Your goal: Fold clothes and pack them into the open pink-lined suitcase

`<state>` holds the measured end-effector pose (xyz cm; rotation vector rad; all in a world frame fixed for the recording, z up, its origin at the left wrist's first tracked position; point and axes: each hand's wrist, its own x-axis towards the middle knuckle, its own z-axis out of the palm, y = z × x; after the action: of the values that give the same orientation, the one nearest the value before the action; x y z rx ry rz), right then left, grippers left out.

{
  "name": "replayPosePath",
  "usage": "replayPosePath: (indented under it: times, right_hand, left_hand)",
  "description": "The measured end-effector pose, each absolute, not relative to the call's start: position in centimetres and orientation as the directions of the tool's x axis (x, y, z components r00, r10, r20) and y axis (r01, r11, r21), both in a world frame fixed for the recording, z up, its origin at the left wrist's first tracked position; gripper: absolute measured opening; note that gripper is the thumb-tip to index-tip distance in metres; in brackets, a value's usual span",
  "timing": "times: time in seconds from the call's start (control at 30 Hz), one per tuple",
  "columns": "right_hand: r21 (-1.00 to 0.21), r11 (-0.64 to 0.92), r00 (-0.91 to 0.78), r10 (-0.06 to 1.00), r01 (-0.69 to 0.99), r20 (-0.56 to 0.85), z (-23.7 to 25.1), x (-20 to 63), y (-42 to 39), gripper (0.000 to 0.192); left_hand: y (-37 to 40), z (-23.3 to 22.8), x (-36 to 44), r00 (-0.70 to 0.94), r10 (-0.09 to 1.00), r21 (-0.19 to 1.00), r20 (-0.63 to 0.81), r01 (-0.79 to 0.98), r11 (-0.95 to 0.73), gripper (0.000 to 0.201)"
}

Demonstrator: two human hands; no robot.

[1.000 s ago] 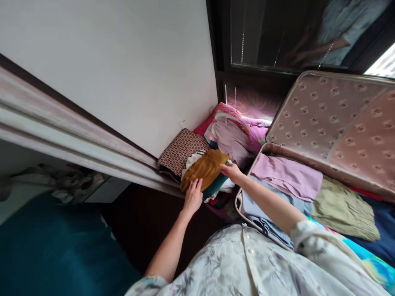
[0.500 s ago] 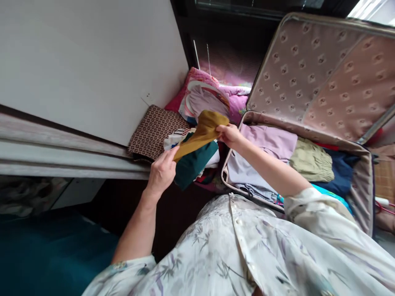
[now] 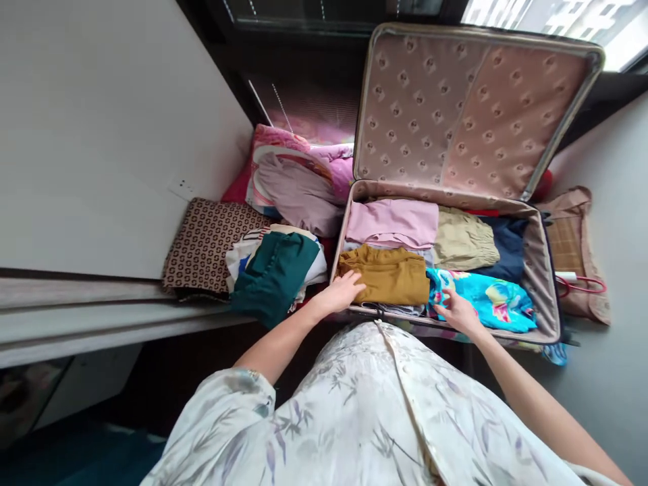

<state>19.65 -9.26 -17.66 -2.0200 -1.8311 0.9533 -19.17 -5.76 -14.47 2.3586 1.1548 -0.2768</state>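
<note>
A folded mustard garment (image 3: pixel 387 275) lies in the front left of the open suitcase (image 3: pixel 553 297). My left hand (image 3: pixel 343 291) rests at its left edge, fingers spread and touching the cloth. My right hand (image 3: pixel 458 312) is just past its right end, fingers apart, over a turquoise floral garment (image 3: pixel 499 300); whether it touches that cloth I cannot tell. Behind the mustard piece lies a folded pink garment (image 3: pixel 392 223), with khaki elastic-waist bottoms (image 3: pixel 463 239) to its right and a navy garment (image 3: pixel 509 246) beyond.
Left of the suitcase, a dark green garment (image 3: pixel 281 270) tops a clothes pile. A patterned brown cushion (image 3: pixel 210 243) and a heap with a mauve cloth (image 3: pixel 298 192) are behind it. A brown checked bag (image 3: pixel 577 250) with a red cord stands at the right.
The mustard garment, held stretched between both hands over the pile, now lies folded in the suitcase. Both hands have moved right and let go of it. The view has turned right.
</note>
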Motion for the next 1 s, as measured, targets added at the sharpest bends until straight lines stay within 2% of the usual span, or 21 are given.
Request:
replayPosePath:
  times: [0.07,0.17,0.23,0.3,0.37,0.43,0.53,0.6,0.67,0.73,0.8,0.87,0.93,1.0]
  right_hand:
    - [-0.481,0.046,-0.138,0.978,0.876,-0.159,-17.6,19.7,-8.8,0.055]
    - [-0.349,0.302,-0.346,0.936,0.887,-0.07,-17.4,17.1,-7.7,0.066]
    - [-0.258,0.36,-0.408,0.898,0.897,-0.165,-18.2,14.9,-7.1,0.073]
    - [-0.212,0.346,-0.401,0.853,0.914,-0.334,-19.9,13.2,-6.6,0.078]
    - [-0.19,0.308,-0.362,0.808,0.932,-0.465,-22.1,12.7,-6.5,0.081]
    - [-0.168,0.299,-0.342,0.799,0.939,-0.494,-24.1,12.9,-6.5,0.081]
    - [-0.135,0.328,-0.354,0.827,0.935,-0.437,-25.5,13.6,-6.8,0.076]
    - [-0.099,0.347,-0.356,0.845,0.933,-0.399,-25.2,13.9,-6.9,0.072]
    - [-0.052,0.383,-0.377,0.859,0.922,-0.347,-24.0,13.8,-6.9,0.07]
    - [-0.039,0.436,-0.431,0.867,0.899,-0.251,-22.1,13.0,-6.6,0.063]
    - [-0.114,0.483,-0.494,0.86,0.868,-0.129,-19.9,11.1,-5.8,0.054]
    - [-0.305,0.507,-0.541,0.84,0.806,-0.035,-17.9,8.0,-4.8,0.047]
    - [-0.562,0.459,-0.576,0.817,0.689,-0.039,-16.3,3.6,-3.7,0.044]
    - [-0.771,0.298,-0.605,0.784,0.562,-0.137,-15.2,-1.3,-2.8,0.042]
  left_hand:
    - [-5.2,-14.3,-18.4,0.556,0.749,0.291,-0.36,0.83,-0.476,0.058]
    - [-4.0,-15.4,-17.0,0.482,0.785,0.218,-0.388,0.876,-0.43,0.096]
    - [-2.9,-17.4,-16.0,0.426,0.768,0.21,-0.479,0.905,-0.371,0.121]
    - [-1.7,-19.8,-15.1,0.372,0.725,0.218,-0.58,0.928,-0.301,0.137]
    - [-0.8,-21.6,-14.4,0.34,0.683,0.231,-0.647,0.94,-0.25,0.146]
    - [-0.3,-22.3,-14.2,0.35,0.66,0.261,-0.665,0.937,-0.233,0.15]
    - [-1.1,-21.0,-14.8,0.397,0.718,0.345,-0.571,0.91,-0.229,0.136]
    - [-2.9,-19.2,-16.0,0.401,0.839,0.425,-0.368,0.875,-0.232,0.113]
    - [-5.5,-17.4,-18.1,0.31,0.945,0.486,-0.105,0.845,-0.224,0.086]
    - [-8.6,-16.1,-21.2,0.097,0.993,0.487,0.067,0.866,-0.117,0.065]
    - [-11.7,-15.9,-24.9,-0.168,0.98,0.417,0.106,0.902,0.109,0.058]
    - [-14.6,-16.6,-28.4,-0.356,0.932,0.286,0.065,0.902,0.324,0.072]
    - [-16.9,-17.8,-31.2,-0.43,0.903,0.165,0.001,0.89,0.424,0.091]
    - [-18.4,-19.1,-33.0,-0.425,0.905,0.133,-0.033,0.895,0.425,0.095]
